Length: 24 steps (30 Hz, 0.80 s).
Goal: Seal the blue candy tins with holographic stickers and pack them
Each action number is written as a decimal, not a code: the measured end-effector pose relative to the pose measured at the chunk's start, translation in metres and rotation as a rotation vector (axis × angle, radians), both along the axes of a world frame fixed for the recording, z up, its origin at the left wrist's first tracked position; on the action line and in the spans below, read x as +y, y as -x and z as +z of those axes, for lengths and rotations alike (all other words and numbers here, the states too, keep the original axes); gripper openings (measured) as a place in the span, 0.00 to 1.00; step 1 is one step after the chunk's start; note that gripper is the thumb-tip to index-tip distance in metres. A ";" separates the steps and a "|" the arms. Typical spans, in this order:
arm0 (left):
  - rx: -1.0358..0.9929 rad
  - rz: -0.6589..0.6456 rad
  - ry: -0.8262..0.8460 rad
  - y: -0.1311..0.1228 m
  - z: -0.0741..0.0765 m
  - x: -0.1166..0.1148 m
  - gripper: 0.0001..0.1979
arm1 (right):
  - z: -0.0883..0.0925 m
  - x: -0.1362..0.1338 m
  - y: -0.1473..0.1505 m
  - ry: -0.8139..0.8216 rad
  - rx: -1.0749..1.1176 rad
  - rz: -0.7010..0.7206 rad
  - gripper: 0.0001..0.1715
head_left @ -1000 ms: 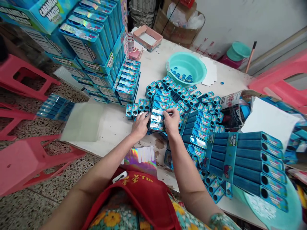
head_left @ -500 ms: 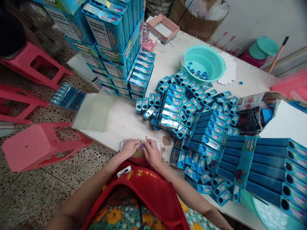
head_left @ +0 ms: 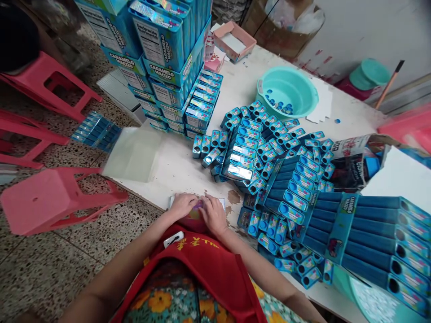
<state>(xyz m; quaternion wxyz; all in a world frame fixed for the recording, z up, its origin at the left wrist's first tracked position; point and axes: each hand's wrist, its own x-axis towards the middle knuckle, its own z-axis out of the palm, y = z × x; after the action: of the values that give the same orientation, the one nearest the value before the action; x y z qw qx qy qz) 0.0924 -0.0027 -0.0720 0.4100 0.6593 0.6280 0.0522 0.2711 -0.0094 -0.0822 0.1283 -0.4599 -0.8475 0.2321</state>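
My left hand [head_left: 182,205] and my right hand [head_left: 213,215] rest side by side on a shiny holographic sheet [head_left: 197,209] at the near edge of the white table [head_left: 175,166]. Fingers of both hands are curled and pressed on the sheet, pinching at it. Just beyond them lies a stacked bundle of small blue candy boxes [head_left: 239,161], with a big heap of the same boxes [head_left: 286,148] spread to its right. Filled blue display trays [head_left: 370,233] lie at the right.
Tall stacks of blue display cartons [head_left: 161,49] stand at the far left of the table. A teal basin [head_left: 287,92] with blue caps sits at the back, a pink box [head_left: 235,41] behind it. Pink plastic stools [head_left: 50,197] stand on the floor at left.
Both hands left the bundle of blue boxes and drew back to the holographic sheet at the near table edge. In the last half second they barely moved.
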 end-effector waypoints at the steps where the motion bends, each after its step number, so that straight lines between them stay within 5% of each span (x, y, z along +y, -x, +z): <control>1: -0.005 -0.002 -0.002 0.000 0.001 0.000 0.15 | -0.001 0.001 0.001 -0.006 -0.017 0.005 0.20; 10: -0.019 0.036 0.012 -0.002 -0.011 0.001 0.15 | -0.004 -0.009 -0.009 -0.052 0.000 0.093 0.10; 15: 0.006 0.110 0.004 -0.003 -0.006 0.003 0.14 | 0.027 0.002 -0.010 0.053 0.065 0.032 0.05; 19: -0.396 0.356 -0.081 -0.009 0.032 0.008 0.18 | 0.082 0.023 -0.011 0.236 0.323 -0.174 0.07; 21: -0.626 0.312 0.029 -0.015 0.059 0.017 0.19 | 0.109 0.037 -0.012 0.301 0.435 -0.262 0.08; 24: -0.654 0.253 0.140 -0.023 0.099 0.042 0.16 | 0.134 0.061 -0.015 0.263 0.521 -0.394 0.07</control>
<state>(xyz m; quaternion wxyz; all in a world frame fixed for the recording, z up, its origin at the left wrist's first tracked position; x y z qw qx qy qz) 0.1150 0.0395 0.0271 0.6237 0.4950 0.5423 0.2680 0.2862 0.0520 0.0514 0.3220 -0.5527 -0.6440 0.4196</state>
